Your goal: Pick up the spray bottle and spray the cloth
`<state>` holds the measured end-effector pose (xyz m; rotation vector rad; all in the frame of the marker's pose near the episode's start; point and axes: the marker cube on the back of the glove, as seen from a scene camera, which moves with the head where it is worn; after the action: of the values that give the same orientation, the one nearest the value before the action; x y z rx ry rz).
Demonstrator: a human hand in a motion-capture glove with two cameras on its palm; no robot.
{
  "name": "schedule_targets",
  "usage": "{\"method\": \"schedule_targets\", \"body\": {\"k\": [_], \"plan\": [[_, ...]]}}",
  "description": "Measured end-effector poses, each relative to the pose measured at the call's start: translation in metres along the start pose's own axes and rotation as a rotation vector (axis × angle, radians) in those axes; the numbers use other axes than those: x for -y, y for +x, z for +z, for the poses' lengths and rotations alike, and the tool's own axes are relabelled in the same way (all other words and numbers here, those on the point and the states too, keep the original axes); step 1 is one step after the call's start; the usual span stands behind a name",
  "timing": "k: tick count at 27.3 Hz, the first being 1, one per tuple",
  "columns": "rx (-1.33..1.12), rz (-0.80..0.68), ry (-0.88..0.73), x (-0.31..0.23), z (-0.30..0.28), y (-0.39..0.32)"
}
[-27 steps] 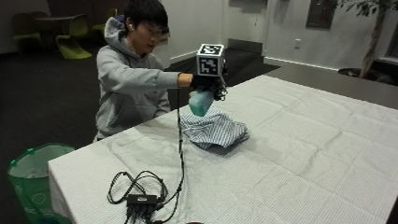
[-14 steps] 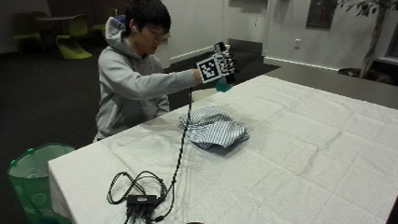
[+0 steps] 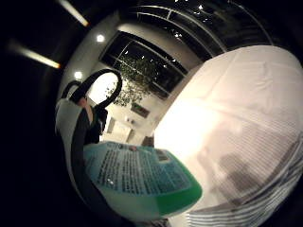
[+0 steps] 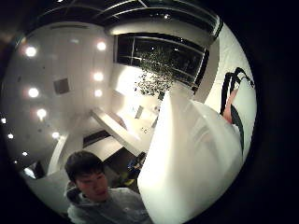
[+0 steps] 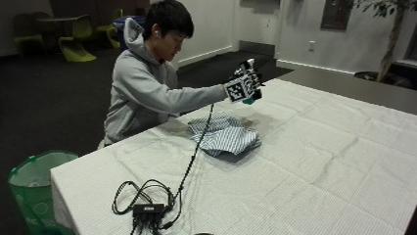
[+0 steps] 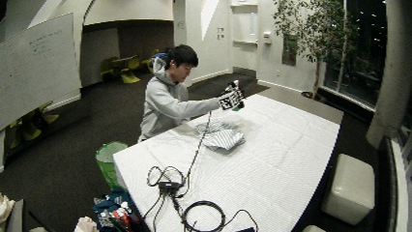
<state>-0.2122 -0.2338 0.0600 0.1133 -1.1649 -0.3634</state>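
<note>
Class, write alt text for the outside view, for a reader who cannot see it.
A seated person's gloved right hand holds a green spray bottle raised above a white-covered table. A crumpled striped cloth lies on the table below and nearer the person.

Bare tablecloth (image 5: pixel 338 147) beyond striped cloth (image 5: pixel 224 137) (crumpled), cables (image 5: pixel 147 205) near edge

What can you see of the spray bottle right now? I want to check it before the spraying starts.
The spray bottle looks like translucent plastic holding green liquid, with a printed label along its side. It is lifted off the table, held in the gloved right hand above and beyond the striped cloth, touching neither. In the outside view only its green bottom end shows below the hand; the nozzle and trigger are hidden.
</note>
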Motion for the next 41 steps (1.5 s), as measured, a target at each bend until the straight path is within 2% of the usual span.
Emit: {"method": "schedule_targets", "body": {"k": [5,10,13,17,21,23,29,39,41], "plan": [[0.021,0.033,0.172,0.038,0.035,0.03],[-0.07,0.064,-0.024,0.016,0.051,0.063],[-0.053,0.058,0.033,0.023,0.061,0.068],[-0.07,0.075,-0.049,0.009,0.065,0.078],[-0.001,0.082,0.09,0.032,0.065,0.07],[0.004,0.086,0.075,0.034,0.063,0.065],[-0.064,0.125,-0.125,0.011,0.042,0.06],[-0.086,0.111,-0.136,-0.039,-0.004,0.029],[-0.059,0.096,-0.098,-0.043,-0.015,0.015]]}}
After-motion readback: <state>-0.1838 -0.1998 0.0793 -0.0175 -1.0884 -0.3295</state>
